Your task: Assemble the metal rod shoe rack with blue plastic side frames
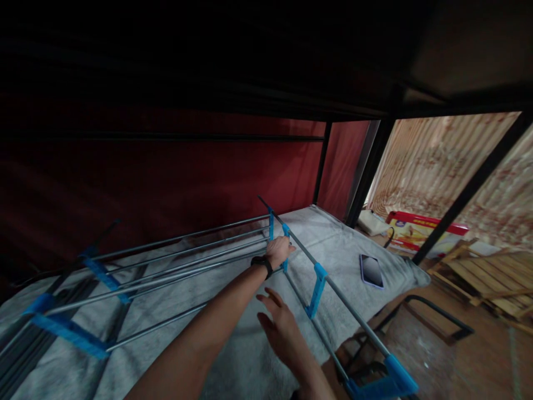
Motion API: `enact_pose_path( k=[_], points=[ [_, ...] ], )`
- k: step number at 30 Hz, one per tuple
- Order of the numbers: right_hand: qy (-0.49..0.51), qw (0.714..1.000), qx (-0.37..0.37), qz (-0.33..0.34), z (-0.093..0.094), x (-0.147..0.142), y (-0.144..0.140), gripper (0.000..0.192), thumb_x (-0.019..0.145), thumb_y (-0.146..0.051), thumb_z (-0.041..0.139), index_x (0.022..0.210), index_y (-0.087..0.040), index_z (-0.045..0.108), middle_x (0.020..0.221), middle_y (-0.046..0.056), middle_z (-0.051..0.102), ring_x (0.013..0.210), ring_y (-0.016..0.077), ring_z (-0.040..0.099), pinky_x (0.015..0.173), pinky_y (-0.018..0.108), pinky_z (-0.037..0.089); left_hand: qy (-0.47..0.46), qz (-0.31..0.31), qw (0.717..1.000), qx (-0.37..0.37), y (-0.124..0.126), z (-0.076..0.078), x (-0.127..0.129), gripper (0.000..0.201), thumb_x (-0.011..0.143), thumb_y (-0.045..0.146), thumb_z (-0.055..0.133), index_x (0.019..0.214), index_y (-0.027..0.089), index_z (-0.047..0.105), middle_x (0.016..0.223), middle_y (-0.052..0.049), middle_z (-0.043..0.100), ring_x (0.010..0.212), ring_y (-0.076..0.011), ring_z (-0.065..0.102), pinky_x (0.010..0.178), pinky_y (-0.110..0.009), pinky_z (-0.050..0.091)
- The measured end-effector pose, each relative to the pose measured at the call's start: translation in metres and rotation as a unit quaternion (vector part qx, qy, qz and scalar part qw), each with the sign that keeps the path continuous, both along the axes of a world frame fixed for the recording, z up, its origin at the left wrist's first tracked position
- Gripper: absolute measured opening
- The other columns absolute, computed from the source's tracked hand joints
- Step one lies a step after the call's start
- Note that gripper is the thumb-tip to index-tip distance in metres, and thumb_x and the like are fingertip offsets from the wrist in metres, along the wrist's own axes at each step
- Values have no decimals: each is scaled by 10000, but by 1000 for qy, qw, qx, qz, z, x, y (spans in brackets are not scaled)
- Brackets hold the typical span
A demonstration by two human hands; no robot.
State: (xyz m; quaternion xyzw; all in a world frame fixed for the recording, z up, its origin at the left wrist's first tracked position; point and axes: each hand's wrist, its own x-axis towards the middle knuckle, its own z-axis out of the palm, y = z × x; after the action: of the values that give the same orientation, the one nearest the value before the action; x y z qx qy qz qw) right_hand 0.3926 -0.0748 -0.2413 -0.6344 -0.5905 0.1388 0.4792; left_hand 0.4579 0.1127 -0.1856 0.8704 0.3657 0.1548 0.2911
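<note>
A rack frame of grey metal tubes (352,305) joined by blue plastic connectors (317,289) lies across a grey blanket (333,239). My left hand (278,251), with a dark band on its wrist, reaches to the far part of the frame. Its fingers close around a blue connector (286,229) where several rods meet; the fingertips are partly hidden. Nearer to me, my right hand (285,330) hovers above the blanket, fingers apart and holding nothing. Another blue connector (66,333) joins the rods at the left.
Black metal posts (370,172) and a dark overhead panel (250,61) surround the blanket. A tablet or phone (371,271) lies at its right. Beyond are a red and yellow box (420,232), a wooden slatted piece (495,272) and a black-framed chair (433,328).
</note>
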Motion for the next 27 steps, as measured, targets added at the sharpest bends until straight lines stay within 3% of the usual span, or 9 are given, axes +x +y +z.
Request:
enact_pose_path(
  k=[3, 6, 9, 12, 14, 16, 20, 24, 27],
  points=[
    [39, 997, -57, 42, 36, 17, -70, 381, 895, -274, 528, 1248, -383, 621, 1313, 44, 611, 1187, 247, 599, 998, 448, 513, 74, -11, 993, 93, -7, -3, 1, 329, 877, 424, 569, 938, 130, 703, 1053, -205, 691, 1045, -309, 655, 853, -368, 481],
    [-4, 993, -99, 71, 85, 55, -141, 352, 862, -357, 587, 1189, -472, 646, 1209, 33, 677, 1097, 249, 649, 900, 414, 561, 98, -13, 982, 163, -15, -2, -1, 390, 926, 405, 478, 1030, 94, 688, 1083, -228, 671, 1003, -305, 670, 815, -364, 498],
    [-41, 991, -125, 10, 121, 101, -192, 284, 784, -473, 634, 1058, -513, 697, 1039, 74, 728, 945, 281, 692, 737, 420, 583, 88, 2, 983, 162, -19, 2, -2, 350, 918, 328, 483, 1077, 77, 669, 1102, -229, 663, 996, -294, 667, 818, -355, 506],
    [-45, 989, -62, -127, 146, 145, -199, 293, 771, -585, 595, 1011, -480, 726, 1019, 119, 730, 938, 301, 694, 728, 454, 575, 70, 18, 988, 137, -19, 4, -3, 322, 882, 317, 543, 1062, 83, 670, 1102, -227, 667, 994, -290, 663, 825, -342, 507],
    [-35, 989, -63, -129, 158, 170, -175, 342, 773, -602, 608, 1009, -396, 745, 1048, 123, 723, 970, 299, 683, 808, 468, 560, 55, 23, 991, 123, -18, 4, -3, 315, 867, 313, 565, 1054, 83, 670, 1101, -233, 666, 1003, -302, 659, 835, -354, 506],
    [-26, 993, -37, -109, 162, 192, -134, 372, 777, -601, 620, 965, -308, 752, 995, 109, 730, 921, 281, 676, 769, 441, 557, 50, 23, 992, 112, -17, 4, -3, 301, 861, 284, 564, 1053, 76, 668, 1112, -248, 657, 1014, -321, 654, 851, -382, 501],
    [-3, 998, -35, -54, 146, 216, -26, 345, 812, -483, 626, 987, -201, 720, 983, 78, 725, 880, 221, 654, 799, 371, 528, 50, 12, 992, 116, -14, 4, -4, 292, 869, 254, 538, 1057, 68, 661, 1125, -263, 644, 1034, -348, 645, 872, -427, 487],
    [-8, 994, -85, -67, 123, 206, 76, 180, 834, -316, 623, 876, -163, 707, 871, 71, 718, 844, 202, 642, 801, 323, 498, 53, 0, 991, 122, -8, 5, -6, 275, 885, 282, 521, 1014, 92, 671, 1084, -244, 665, 1043, -353, 641, 887, -433, 472],
    [-22, 983, -171, -63, 112, 186, 125, 323, 910, -371, 536, 785, -108, 676, 730, 52, 668, 727, 136, 603, 698, 233, 462, 53, -1, 992, 112, -1, 5, -7, 253, 886, 293, 534, 986, 109, 676, 1062, -227, 677, 1052, -341, 639, 904, -414, 462]
  ],
)
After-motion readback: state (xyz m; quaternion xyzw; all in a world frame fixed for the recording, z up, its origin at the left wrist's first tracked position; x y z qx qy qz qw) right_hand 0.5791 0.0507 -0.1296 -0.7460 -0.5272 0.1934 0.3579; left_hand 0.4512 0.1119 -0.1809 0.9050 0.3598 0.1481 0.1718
